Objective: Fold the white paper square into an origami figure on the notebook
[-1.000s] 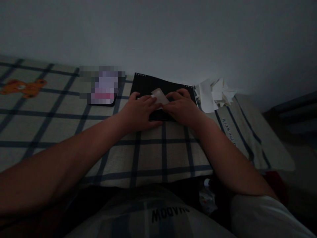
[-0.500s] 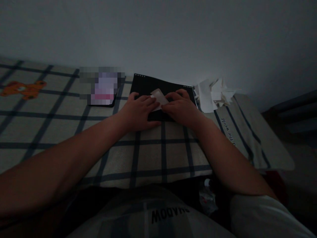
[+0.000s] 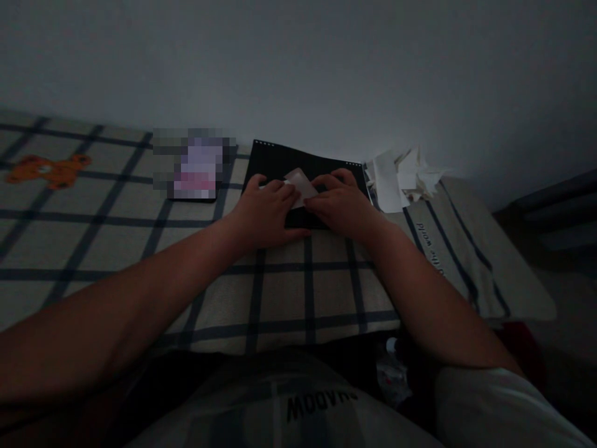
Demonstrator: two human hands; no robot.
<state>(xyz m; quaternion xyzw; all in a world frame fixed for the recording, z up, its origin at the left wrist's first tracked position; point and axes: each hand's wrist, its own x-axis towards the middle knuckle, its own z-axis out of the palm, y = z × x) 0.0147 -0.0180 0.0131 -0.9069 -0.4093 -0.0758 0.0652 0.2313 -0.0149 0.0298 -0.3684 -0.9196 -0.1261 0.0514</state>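
A small piece of white paper (image 3: 303, 185), seemingly folded, lies on a black notebook cover (image 3: 293, 155) with small holes along its far edge. My left hand (image 3: 268, 208) rests palm down over the paper's left part, fingers laid on it and thumb stretched out toward me. From the other side, my right hand (image 3: 342, 202) has its thumb and fingertips together at the paper's right edge. Part of the paper is hidden under the left fingers.
On the checked cloth (image 3: 280, 292), a phone (image 3: 198, 168) with a blurred screen lies left of the notebook, and an orange cut-out shape (image 3: 49, 171) farther left. Crumpled white papers (image 3: 401, 177) sit to the right. A wall (image 3: 298, 74) rises behind; a plastic bottle (image 3: 392, 373) is below the front edge.
My left hand has slid slightly to the right over the paper. My right hand and the paper look almost unchanged. The view has shifted a little.
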